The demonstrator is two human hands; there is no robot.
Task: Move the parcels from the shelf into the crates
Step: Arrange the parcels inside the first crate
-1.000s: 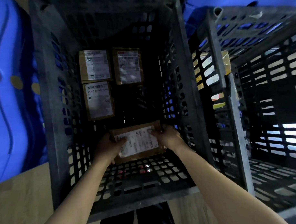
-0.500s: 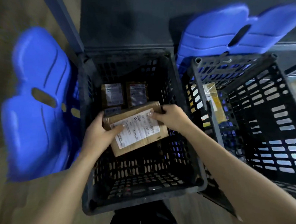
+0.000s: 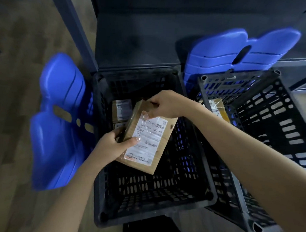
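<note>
**Parcel held over the left crate**

The parcel (image 3: 147, 137), label up and tilted, hangs above the left crate (image 3: 152, 214). The left hand (image 3: 115, 148) is clamped on its lower left edge, thumb across the label; the right hand (image 3: 164, 105) pinches its far top corner. Under it, at the crate's far end, lie more parcels (image 3: 121, 110), partly hidden by the held one. Just beside stands the right crate (image 3: 263, 129), a parcel (image 3: 217, 106) inside behind its slotted wall. Blue plastic pieces flank the crates: one left (image 3: 58, 122), one behind right (image 3: 236, 50). A dark shelf (image 3: 137, 38) stands beyond.
</note>
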